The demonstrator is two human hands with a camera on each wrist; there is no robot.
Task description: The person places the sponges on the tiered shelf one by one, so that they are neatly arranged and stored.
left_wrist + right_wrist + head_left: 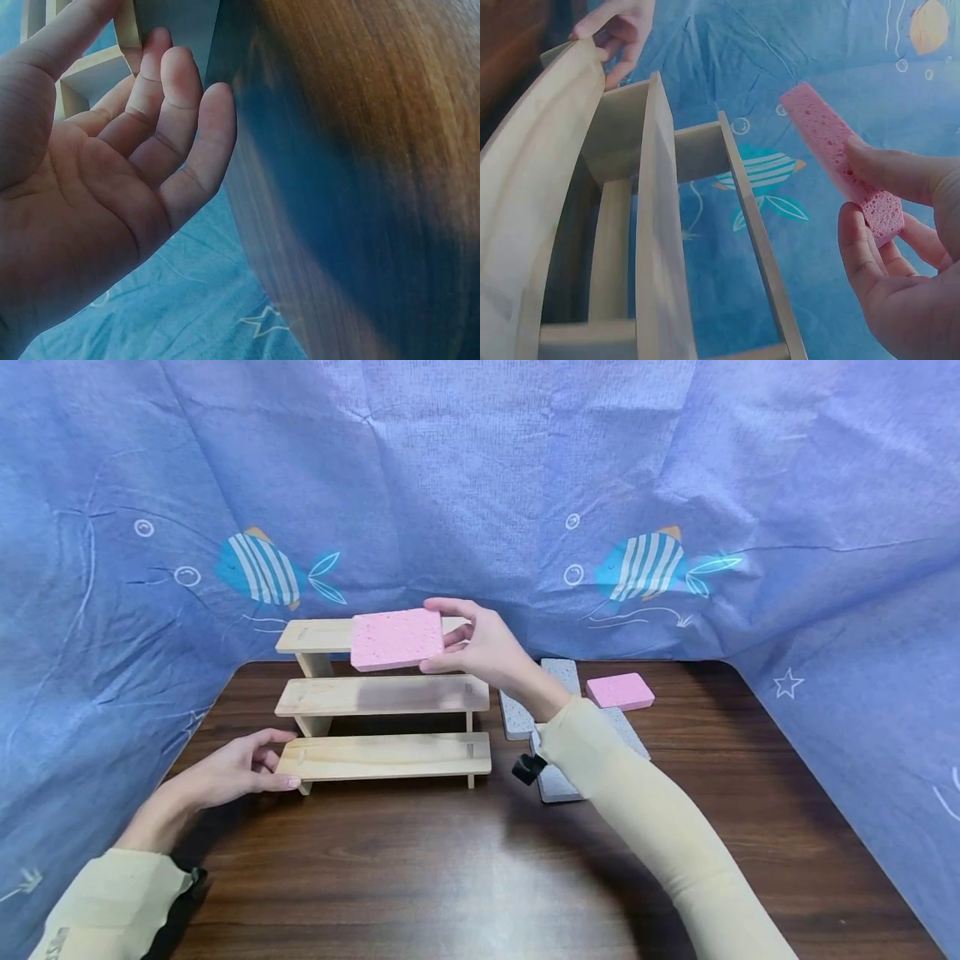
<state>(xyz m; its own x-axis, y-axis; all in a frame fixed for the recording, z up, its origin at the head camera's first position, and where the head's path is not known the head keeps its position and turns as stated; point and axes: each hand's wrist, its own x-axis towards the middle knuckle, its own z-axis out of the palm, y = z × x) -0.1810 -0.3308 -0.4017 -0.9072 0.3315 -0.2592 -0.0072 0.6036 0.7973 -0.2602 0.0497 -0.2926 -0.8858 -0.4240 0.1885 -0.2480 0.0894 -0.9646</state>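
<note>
Head view. At the centre of the frame we see the right hand (483, 647) pinching a pink sponge (397, 638) by its right short edge, thumb below and fingers above. The sponge is held flat, in the air, in front of the top step of a three-step wooden shelf (382, 697) and above the middle step; its long axis runs left to right across the frame, broad face up. At lower left, the left hand (240, 768) rests with nearly straight fingers against the left end of the lowest step. A second pink sponge (620, 691) and grey pads (558, 781) lie right of centre on the dark wooden table (450, 860).

Left wrist view. We see the left hand (112, 165) relaxed and open, fingertips (157, 45) touching the pale shelf end in the upper left; it grips nothing.

Right wrist view. At the right of the frame the sponge (840, 161) appears edge-on, porous, slanting from upper left to lower right, clamped between thumb and fingers (862, 255) of the right hand. We judge it light, soft and compressible, not fragile and unlikely to slip; an edge pinch suffices, though a firm squeeze would dent it. The shelf (652, 225) fills the left half.
</note>
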